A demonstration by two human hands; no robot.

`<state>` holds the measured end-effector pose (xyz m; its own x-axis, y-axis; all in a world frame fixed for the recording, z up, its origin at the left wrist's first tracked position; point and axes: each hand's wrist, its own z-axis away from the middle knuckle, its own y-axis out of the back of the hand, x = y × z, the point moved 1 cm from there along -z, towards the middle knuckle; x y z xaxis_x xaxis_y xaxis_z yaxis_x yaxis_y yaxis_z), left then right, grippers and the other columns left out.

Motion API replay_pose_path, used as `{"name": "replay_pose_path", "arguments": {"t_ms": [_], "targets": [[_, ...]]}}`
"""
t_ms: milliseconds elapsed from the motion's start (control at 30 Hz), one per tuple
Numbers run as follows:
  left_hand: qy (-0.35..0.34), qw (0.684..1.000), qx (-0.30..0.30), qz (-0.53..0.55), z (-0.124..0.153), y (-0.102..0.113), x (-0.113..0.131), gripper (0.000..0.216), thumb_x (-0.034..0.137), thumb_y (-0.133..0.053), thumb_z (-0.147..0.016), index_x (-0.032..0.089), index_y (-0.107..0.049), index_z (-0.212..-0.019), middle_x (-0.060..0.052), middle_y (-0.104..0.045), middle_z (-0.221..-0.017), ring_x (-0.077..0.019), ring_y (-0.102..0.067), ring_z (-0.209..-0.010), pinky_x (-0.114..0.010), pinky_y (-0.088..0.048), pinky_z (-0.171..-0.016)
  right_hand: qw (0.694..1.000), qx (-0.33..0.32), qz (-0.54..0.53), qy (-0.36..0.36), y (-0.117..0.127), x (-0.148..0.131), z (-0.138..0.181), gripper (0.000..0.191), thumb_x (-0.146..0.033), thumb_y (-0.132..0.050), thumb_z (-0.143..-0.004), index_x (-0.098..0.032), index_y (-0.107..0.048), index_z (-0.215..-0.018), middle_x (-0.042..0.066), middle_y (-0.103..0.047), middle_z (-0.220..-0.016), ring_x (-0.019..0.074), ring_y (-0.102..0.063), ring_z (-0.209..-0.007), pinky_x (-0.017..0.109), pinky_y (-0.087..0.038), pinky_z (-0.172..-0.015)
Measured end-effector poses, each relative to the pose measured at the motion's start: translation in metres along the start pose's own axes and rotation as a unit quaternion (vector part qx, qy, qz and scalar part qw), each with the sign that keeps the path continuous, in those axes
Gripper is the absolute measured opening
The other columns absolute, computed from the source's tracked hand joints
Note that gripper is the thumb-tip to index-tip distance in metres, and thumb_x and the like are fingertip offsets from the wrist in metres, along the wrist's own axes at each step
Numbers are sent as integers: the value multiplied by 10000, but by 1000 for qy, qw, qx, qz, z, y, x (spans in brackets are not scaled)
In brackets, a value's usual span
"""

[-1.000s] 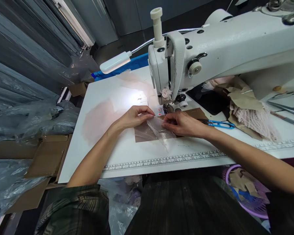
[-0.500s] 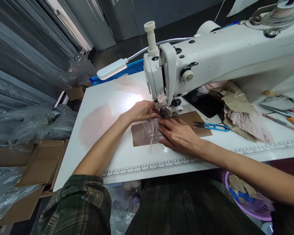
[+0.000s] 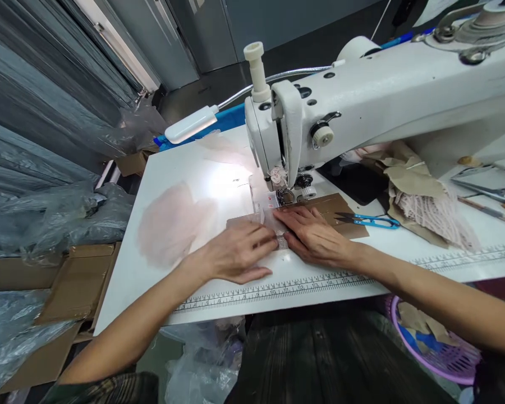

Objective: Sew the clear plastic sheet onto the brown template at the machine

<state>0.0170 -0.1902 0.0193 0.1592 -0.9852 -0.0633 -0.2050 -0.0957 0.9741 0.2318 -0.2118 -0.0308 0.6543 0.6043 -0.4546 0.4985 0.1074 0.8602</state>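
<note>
My right hand (image 3: pixel 315 231) lies flat with fingers stretched out, its fingertips pressing on a strip of sheer fabric (image 3: pixel 283 240) just in front of the needle area of the white sewing machine (image 3: pixel 374 92). My left hand (image 3: pixel 238 252) is open beside it, thumb apart and fingers slightly bent, over the near left part of the brown tape-covered patch (image 3: pixel 334 205) on the table. Whether its fingertips touch the fabric, I cannot tell. Blue thread snips (image 3: pixel 372 221) lie right of my right hand. The fabric under the presser foot is partly hidden.
Pale pink tulle (image 3: pixel 170 224) lies on the white table (image 3: pixel 128 280) at left, near a lamp (image 3: pixel 192 124). A dark flat object (image 3: pixel 357 178), fabric scraps (image 3: pixel 412 177) and hand tools are under the machine arm. A printed ruler (image 3: pixel 286 289) runs along the front edge; a purple basket (image 3: pixel 454 359) stands below.
My left hand has moved from beside the presser foot toward the front edge, its fingers now apart. My right hand stays on the fabric. The view has shifted slightly.
</note>
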Motion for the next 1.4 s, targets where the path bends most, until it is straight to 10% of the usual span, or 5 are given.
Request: {"name": "replay_pose_path", "arguments": {"t_ms": [133, 500, 1033, 1233, 1400], "targets": [[11, 994, 45, -102, 1, -24, 7, 131, 89, -443, -919, 141, -555, -963, -78, -684, -864, -153, -622, -698, -287, -536, -641, 999, -9, -46, 17, 7, 7, -3, 552, -165, -415, -882, -115, -411, -1431, 157, -549, -1337, 300, -479, -1224, 518, -402, -1008], [118, 985, 128, -17, -12, -38, 2, 115, 232, -545, -900, 164, -632, -867, -41, -681, -855, -142, -620, -720, -274, -517, -624, 959, -19, -234, -160, 35, 39, -24, 328, -233, -474, -895, -191, -692, -1136, 40, -722, -956, 178, -653, -866, 302, -515, -797], [121, 973, 192, 24, -5, -42, -9, 92, 180, -609, -887, 169, -663, -961, -43, -728, -926, -153, -685, -802, -289, -577, -662, 995, 32, -81, 49, 18, 35, -11, 343, -155, -477, -877, -172, -699, -1139, 112, -626, -1139, 227, -595, -1016, 386, -512, -897], [241, 926, 262, 130, -4, -41, -7, 126, 154, -568, -911, 155, -660, -997, -64, -711, -950, -119, -693, -817, -232, -596, -670, 990, -29, -80, 110, 19, 19, -5, 373, -174, -506, -841, -206, -684, -1167, 106, -605, -1053, 234, -575, -980, 395, -493, -867], [194, 949, 217, 119, -5, -43, -10, 135, 174, -570, -897, 161, -661, -995, -59, -720, -949, -142, -685, -856, -278, -583, -710, 988, -51, -25, 145, 16, 13, -6, 396, -163, -507, -832, -227, -695, -1176, 110, -570, -969, 236, -539, -927, 397, -476, -825]]}}
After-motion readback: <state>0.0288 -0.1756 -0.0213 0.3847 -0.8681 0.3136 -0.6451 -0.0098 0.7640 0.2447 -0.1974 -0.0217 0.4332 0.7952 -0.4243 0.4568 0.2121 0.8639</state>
